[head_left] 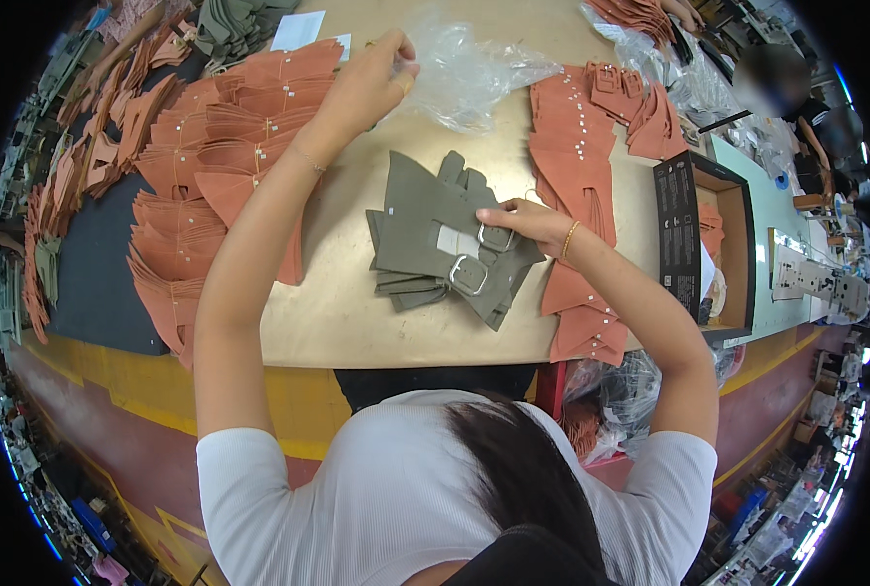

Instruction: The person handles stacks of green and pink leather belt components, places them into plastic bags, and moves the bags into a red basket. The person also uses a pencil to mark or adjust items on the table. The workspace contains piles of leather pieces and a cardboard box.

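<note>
My right hand (538,223) grips the right side of a small stack of grey-green cut pieces with buckled straps (415,230), thumb on top near a silver buckle. They look like shoe uppers, with a second silver buckle lower on the stack and a pale patch between. At the far side of the table, my left hand (376,83) has its fingers curled together at the edge of a crumpled clear plastic bag (464,78). Fanned stacks of terracotta cut pieces (249,127) lie beside my left forearm. More terracotta pieces (577,166) run in a row beyond my right hand.
An open black cardboard box (677,230) with terracotta pieces inside stands at the right. Beyond it is a sewing machine (816,278) on a pale table. Grey-green pieces (235,29) and white paper (298,31) lie at the far left. Other people work nearby.
</note>
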